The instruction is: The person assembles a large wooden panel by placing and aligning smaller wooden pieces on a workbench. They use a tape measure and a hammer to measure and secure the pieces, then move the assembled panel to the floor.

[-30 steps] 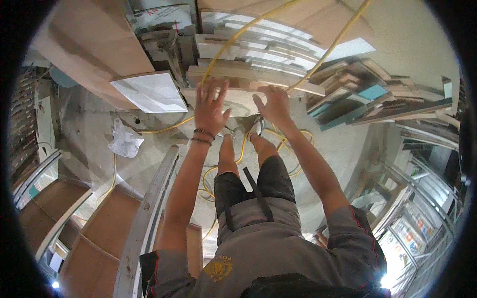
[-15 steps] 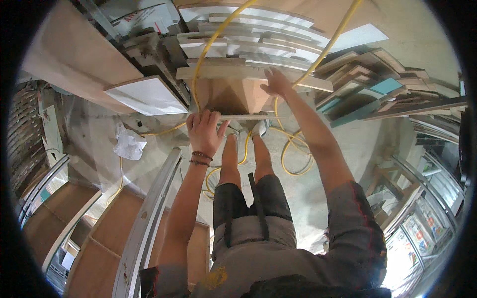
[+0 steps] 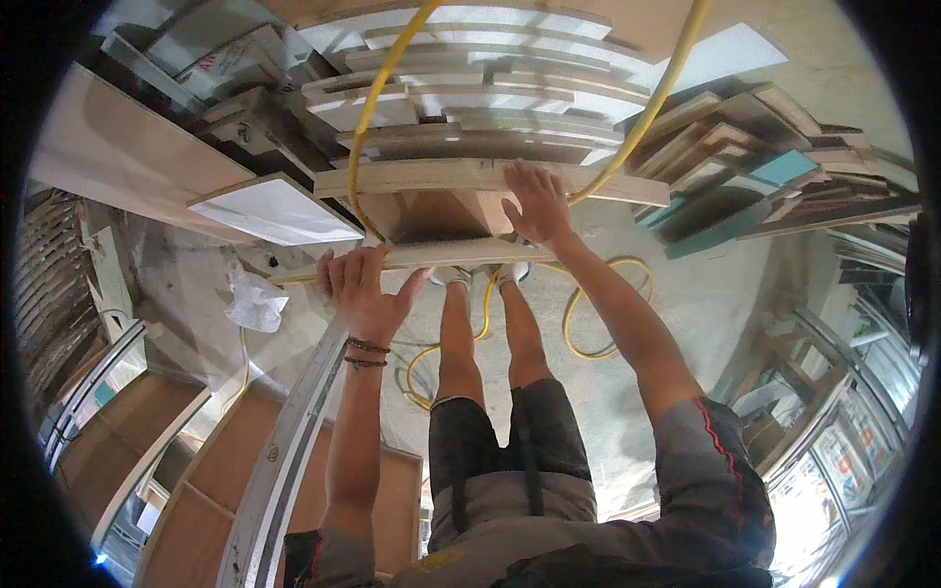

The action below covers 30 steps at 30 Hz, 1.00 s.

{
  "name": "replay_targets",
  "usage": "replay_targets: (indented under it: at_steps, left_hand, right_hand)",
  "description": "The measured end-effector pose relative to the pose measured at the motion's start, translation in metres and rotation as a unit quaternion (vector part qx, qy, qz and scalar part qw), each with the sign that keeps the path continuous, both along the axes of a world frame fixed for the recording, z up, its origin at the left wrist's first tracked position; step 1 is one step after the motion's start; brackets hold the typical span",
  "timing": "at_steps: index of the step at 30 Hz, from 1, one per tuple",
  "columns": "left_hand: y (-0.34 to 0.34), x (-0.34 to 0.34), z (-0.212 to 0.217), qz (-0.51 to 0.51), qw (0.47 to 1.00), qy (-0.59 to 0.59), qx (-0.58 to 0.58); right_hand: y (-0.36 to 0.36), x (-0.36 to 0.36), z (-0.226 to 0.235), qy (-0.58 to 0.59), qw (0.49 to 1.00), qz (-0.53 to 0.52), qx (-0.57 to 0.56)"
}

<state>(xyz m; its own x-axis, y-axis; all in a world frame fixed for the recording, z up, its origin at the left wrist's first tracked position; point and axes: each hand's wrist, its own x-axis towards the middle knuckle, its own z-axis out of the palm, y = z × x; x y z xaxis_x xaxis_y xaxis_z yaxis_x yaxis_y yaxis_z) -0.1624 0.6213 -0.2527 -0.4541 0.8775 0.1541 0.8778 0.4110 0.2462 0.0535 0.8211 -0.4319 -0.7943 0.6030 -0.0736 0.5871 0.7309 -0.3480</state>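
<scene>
The person's left hand (image 3: 365, 294) is resting at the left end of a long, pale tan wooden board (image 3: 470, 253), its fingers curving over the top edge and its thumb spreading wide; whether they are gripping cannot be told. This board is standing just in front of the person's shoes (image 3: 453, 275), with a gap behind it. The right hand (image 3: 537, 208) is lying open, fingers extended, against a thicker light-brown wooden plank (image 3: 421, 177) beyond the gap. Behind that, white-faced flat panels (image 3: 534, 95) are leaning in layers, and a thick yellow hose (image 3: 374, 98) is looping across them.
</scene>
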Motion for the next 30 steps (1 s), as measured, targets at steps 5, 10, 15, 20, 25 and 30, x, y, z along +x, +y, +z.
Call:
replay_targets:
  at_steps: [5, 10, 15, 20, 25, 30]
  left_hand:
    - [0.008, -0.004, -0.002, -0.003, 1.000, -0.012, 0.000]
    - [0.016, -0.005, 0.003, -0.003, 1.000, -0.018, -0.018]
    - [0.028, -0.010, 0.013, -0.020, 0.998, -0.036, -0.048]
    - [0.048, -0.022, 0.024, -0.022, 0.992, -0.062, -0.111]
    - [0.098, -0.025, 0.049, 0.053, 0.947, -0.208, -0.238]
    - [0.169, -0.021, 0.032, -0.075, 0.963, -0.230, -0.117]
  right_hand:
    - [-0.010, 0.016, -0.001, 0.023, 1.000, 0.010, 0.000]
    - [-0.007, 0.030, 0.000, 0.067, 0.997, 0.038, 0.007]
    - [-0.009, 0.039, 0.005, 0.036, 0.997, 0.060, 0.014]
    - [-0.015, 0.047, 0.008, 0.053, 0.997, 0.046, -0.009]
    - [-0.018, 0.046, 0.009, 0.081, 0.996, 0.028, 0.014]
    - [-0.016, 0.046, 0.015, 0.113, 0.993, 0.008, -0.024]
